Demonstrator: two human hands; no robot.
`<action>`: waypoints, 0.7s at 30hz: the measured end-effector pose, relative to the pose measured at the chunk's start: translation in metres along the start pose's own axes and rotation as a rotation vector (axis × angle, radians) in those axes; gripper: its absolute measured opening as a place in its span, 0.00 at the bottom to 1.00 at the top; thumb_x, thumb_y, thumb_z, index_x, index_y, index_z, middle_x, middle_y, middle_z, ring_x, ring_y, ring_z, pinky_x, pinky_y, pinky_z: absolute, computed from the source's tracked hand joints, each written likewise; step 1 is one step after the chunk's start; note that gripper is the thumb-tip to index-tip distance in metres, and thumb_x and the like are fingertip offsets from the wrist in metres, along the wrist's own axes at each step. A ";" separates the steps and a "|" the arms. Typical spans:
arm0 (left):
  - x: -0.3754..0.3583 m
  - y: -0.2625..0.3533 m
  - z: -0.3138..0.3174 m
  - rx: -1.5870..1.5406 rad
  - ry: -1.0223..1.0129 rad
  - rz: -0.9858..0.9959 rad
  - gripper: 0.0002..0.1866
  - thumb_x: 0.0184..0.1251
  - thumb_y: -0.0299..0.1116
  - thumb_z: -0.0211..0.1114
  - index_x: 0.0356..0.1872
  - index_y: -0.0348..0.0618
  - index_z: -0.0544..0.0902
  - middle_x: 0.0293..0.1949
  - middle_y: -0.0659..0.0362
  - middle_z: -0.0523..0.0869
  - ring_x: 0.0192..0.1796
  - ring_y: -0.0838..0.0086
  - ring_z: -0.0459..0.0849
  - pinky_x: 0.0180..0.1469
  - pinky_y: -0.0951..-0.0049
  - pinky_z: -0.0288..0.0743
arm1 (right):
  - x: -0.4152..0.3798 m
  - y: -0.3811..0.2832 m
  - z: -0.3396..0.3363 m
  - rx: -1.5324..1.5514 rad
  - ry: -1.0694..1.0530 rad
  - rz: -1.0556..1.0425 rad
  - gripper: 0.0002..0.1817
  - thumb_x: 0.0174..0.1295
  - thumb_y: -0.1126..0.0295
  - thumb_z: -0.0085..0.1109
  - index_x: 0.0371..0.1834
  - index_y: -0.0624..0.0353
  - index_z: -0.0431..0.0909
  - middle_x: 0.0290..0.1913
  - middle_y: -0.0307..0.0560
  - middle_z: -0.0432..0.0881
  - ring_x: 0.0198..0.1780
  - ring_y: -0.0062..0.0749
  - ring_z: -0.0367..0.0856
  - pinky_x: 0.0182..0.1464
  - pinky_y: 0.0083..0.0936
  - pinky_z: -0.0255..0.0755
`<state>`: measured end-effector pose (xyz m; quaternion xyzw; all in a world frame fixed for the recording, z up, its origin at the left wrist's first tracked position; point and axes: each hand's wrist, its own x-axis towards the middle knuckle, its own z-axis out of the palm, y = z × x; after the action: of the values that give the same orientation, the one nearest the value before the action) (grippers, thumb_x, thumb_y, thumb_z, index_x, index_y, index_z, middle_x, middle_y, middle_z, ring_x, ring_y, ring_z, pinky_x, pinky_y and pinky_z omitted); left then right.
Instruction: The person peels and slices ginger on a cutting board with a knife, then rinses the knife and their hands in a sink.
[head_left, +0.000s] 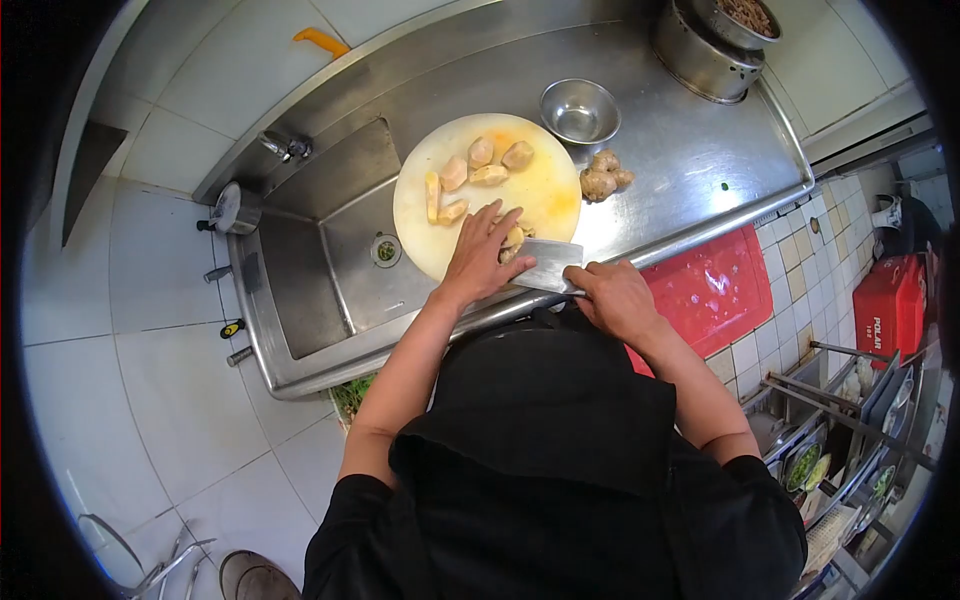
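A round white cutting board lies across the steel counter and the sink's edge. Several peeled ginger pieces rest on it. My right hand is wrapped round the handle of a cleaver, whose wide blade lies over the board's lower right part. Beside the blade, my left hand is on the board with its fingers spread, against a piece of ginger partly hidden by the hand. Unpeeled ginger sits on the counter right of the board.
An empty metal bowl stands behind the unpeeled ginger. The sink with its faucet is at the left. A large pot stands at the back right. A red surface lies beyond the counter's front edge.
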<state>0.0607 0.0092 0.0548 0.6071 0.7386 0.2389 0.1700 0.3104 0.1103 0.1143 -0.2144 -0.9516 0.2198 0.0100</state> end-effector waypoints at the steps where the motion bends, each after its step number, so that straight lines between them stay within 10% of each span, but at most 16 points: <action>1: 0.003 -0.005 0.006 0.054 -0.024 0.007 0.41 0.69 0.56 0.69 0.78 0.52 0.67 0.79 0.41 0.60 0.80 0.44 0.59 0.80 0.50 0.55 | -0.002 0.001 -0.002 -0.004 0.001 0.000 0.21 0.58 0.68 0.70 0.56 0.50 0.80 0.38 0.44 0.85 0.44 0.45 0.86 0.48 0.42 0.72; 13: -0.003 -0.050 0.025 -0.199 0.103 -0.177 0.33 0.78 0.49 0.60 0.78 0.47 0.66 0.79 0.42 0.63 0.82 0.46 0.57 0.82 0.54 0.54 | -0.052 0.012 -0.033 -0.001 0.034 -0.009 0.19 0.59 0.69 0.67 0.55 0.51 0.80 0.37 0.46 0.85 0.40 0.46 0.86 0.44 0.42 0.73; 16: 0.002 -0.049 0.031 -0.146 0.119 -0.121 0.33 0.79 0.51 0.58 0.77 0.43 0.66 0.78 0.41 0.65 0.81 0.47 0.60 0.81 0.54 0.56 | -0.057 0.023 -0.017 0.232 0.109 0.141 0.17 0.64 0.69 0.63 0.56 0.53 0.80 0.33 0.51 0.84 0.36 0.52 0.85 0.40 0.43 0.76; 21: 0.002 -0.033 0.040 0.014 0.095 0.002 0.35 0.80 0.54 0.55 0.76 0.39 0.68 0.74 0.38 0.70 0.78 0.46 0.66 0.78 0.56 0.61 | -0.043 0.063 0.055 0.978 0.137 0.548 0.08 0.74 0.68 0.57 0.47 0.62 0.76 0.22 0.44 0.77 0.20 0.32 0.79 0.24 0.30 0.73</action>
<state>0.0554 0.0117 0.0034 0.5968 0.7470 0.2624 0.1302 0.3688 0.1205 0.0413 -0.4380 -0.6457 0.6152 0.1127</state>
